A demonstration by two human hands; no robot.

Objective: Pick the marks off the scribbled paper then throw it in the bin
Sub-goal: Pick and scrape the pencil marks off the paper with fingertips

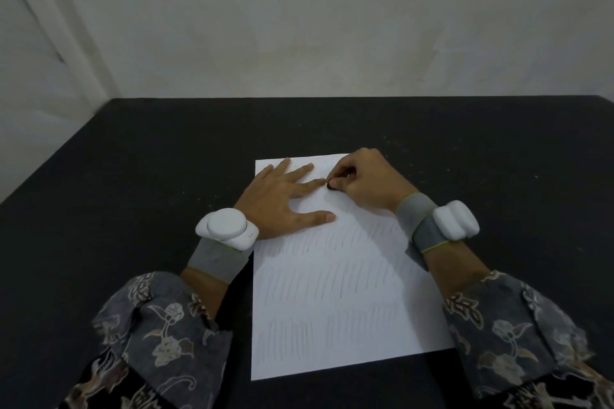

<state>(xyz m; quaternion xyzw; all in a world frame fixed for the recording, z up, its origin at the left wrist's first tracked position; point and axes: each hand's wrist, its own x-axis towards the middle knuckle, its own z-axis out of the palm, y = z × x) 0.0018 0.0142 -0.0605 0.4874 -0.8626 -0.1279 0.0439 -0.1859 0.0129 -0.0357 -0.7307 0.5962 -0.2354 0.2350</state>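
A white sheet of paper (332,292) lies flat on the black table (133,176), covered in rows of faint grey pencil scribbles. My left hand (282,199) rests flat on the paper's upper left part, fingers spread. My right hand (365,181) is at the paper's top right area, fingers curled, pinching a small dark eraser (331,186) against the sheet just beside my left fingertips. The area near the top of the sheet looks paler than the scribbled rows below. No bin is in view.
The table's far edge meets a pale wall (332,26). Small specks lie scattered on the table beyond the paper. Both wrists carry white devices on grey bands (229,229), above patterned sleeves.
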